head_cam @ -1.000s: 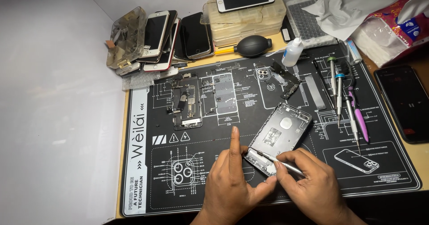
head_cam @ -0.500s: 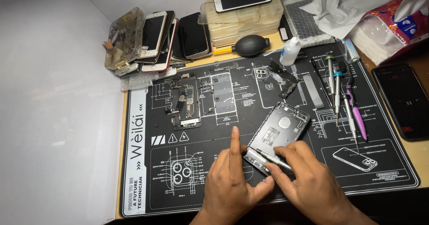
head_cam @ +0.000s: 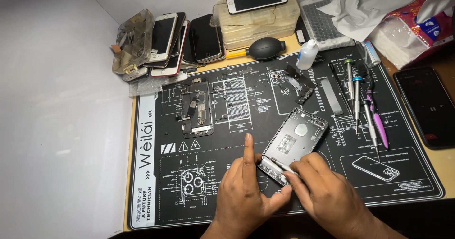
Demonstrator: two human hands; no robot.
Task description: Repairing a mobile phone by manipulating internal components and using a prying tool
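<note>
An opened grey phone housing (head_cam: 296, 137) lies tilted on the black repair mat (head_cam: 227, 139). My left hand (head_cam: 246, 194) steadies the housing's lower end, thumb against its corner and index finger pointing up. My right hand (head_cam: 327, 196) pinches a thin metal tool (head_cam: 279, 164) whose tip rests on the housing's bottom edge. A removed circuit board with small parts (head_cam: 196, 108) sits on the mat to the upper left.
Several phones (head_cam: 180, 40) lean stacked at the back left. A black air blower (head_cam: 265, 48), a small dropper bottle (head_cam: 308, 55), clear plastic boxes with a phone on top (head_cam: 258, 16), screwdrivers and a purple tool (head_cam: 365, 101), tissues (head_cam: 407, 30) and a dark phone (head_cam: 426, 106) surround the mat.
My right hand has shifted the thin tool slightly left along the housing's bottom edge. The left hand stays in place.
</note>
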